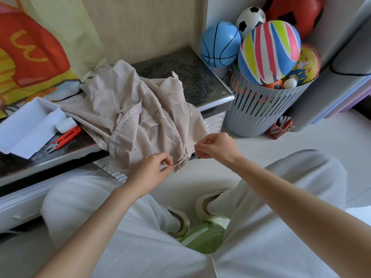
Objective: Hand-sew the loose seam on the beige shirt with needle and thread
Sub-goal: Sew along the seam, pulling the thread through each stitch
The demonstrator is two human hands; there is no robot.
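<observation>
**Two hands pinch the shirt's edge**

Orange snips [64,138] lie on the left of the table [200,81]. The beige shirt [140,121] is heaped on the table and hangs over its near side. The left hand [154,171] pinches the hanging edge. Just to the right, the right hand [216,147] is curled and pinches the same edge. Any needle there is too small to see.

We can only just see the thread [191,163]. It is a thin pale line by the edge of the shirt [140,117], and we lose it at the pinched fingertips of the right hand [216,147]. The curled fingers of the left hand [154,169] hide the bit of shirt they pinch. The top edge cuts off the red ball [297,13]. The legs [281,197] hide most of a green thing [202,235].
</observation>
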